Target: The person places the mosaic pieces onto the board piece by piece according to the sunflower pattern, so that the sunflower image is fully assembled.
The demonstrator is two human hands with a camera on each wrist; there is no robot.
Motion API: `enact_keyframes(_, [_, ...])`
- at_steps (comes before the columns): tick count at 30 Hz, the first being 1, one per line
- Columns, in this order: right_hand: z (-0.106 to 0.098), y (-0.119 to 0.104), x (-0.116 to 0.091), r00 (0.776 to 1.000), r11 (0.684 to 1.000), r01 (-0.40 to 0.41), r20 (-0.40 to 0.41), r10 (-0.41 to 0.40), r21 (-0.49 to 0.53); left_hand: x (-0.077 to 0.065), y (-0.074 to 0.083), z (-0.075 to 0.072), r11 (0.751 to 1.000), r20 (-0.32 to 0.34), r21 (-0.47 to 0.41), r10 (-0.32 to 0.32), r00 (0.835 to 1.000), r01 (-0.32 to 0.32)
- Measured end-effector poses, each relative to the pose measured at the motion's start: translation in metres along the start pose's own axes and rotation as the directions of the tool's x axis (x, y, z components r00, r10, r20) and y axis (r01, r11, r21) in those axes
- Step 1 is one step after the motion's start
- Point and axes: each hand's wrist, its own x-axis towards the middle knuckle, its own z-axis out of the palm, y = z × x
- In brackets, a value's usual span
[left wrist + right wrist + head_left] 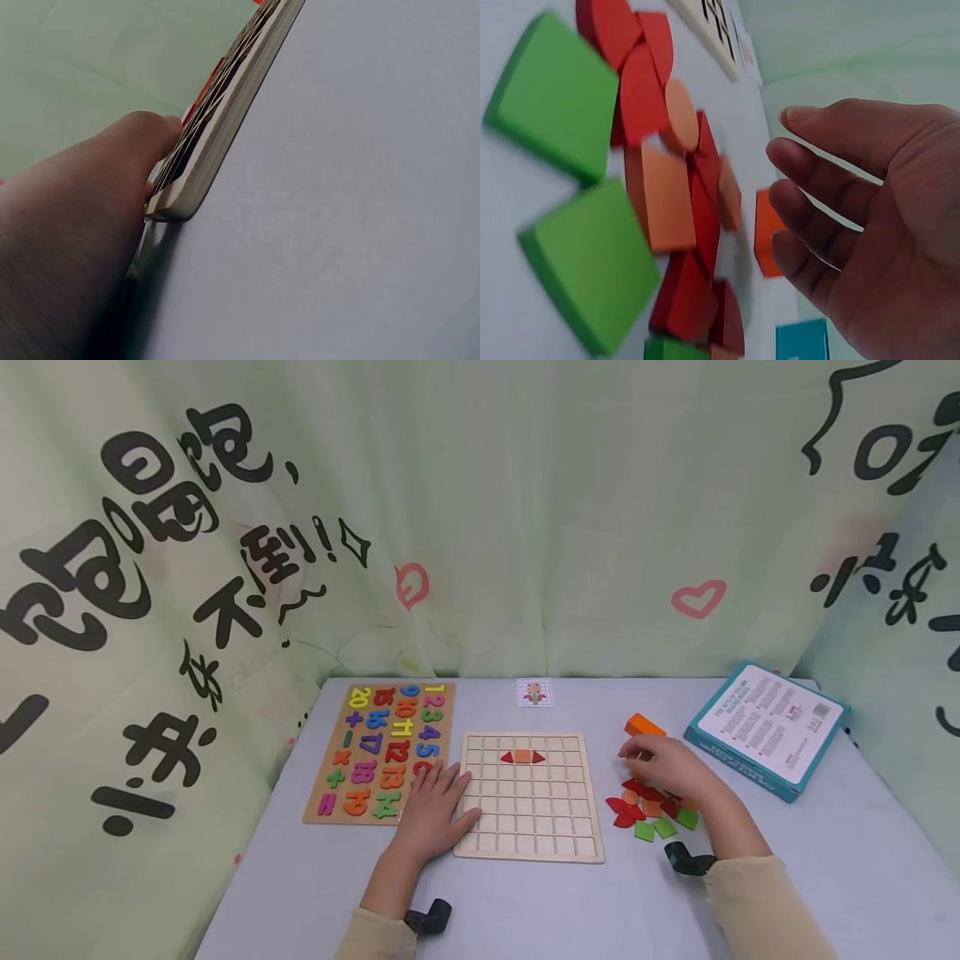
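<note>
A wooden grid board lies on the table with an orange square in one cell and a red triangle in the cell on either side. My left hand rests at the board's left edge, its thumb on the frame and its fingers spread toward the number board. Above a pile of loose pieces hovers my right hand, fingers bent a little and nothing between them in the right wrist view. Red pieces, orange pieces and green squares make up the pile.
A number board with colourful digits and signs lies at the left. Behind the grid board is a small pattern card. An orange block sits beyond the right hand, and a teal box lies at the back right.
</note>
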Motion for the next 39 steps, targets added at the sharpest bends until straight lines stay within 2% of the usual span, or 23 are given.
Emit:
enact_keyframes(8, [-0.010, 0.032, 0.000, 0.999, 1.000, 0.018, 0.042, -0.017, -0.023, -0.001, 0.001, -0.002, 1.000, 0.004, -0.016, -0.007, 1.000, 0.007])
enact_keyframes(14, [-0.014, 0.047, 0.001, 0.997, 0.997, 0.052, 0.053, -0.050, -0.049, -0.001, 0.000, -0.001, 1.000, -0.003, -0.018, -0.007, 1.000, 0.006])
enact_keyframes(25, [-0.009, 0.050, 0.007, 0.996, 0.993, 0.070, 0.064, -0.064, -0.099, 0.000, -0.001, 0.001, 1.000, -0.001, -0.015, -0.009, 1.000, 0.009])
enact_keyframes(39, [-0.009, 0.053, 0.008, 0.995, 0.993, 0.080, 0.060, -0.074, -0.089, 0.001, -0.001, 0.003, 1.000, -0.018, -0.005, 0.003, 1.000, -0.003])
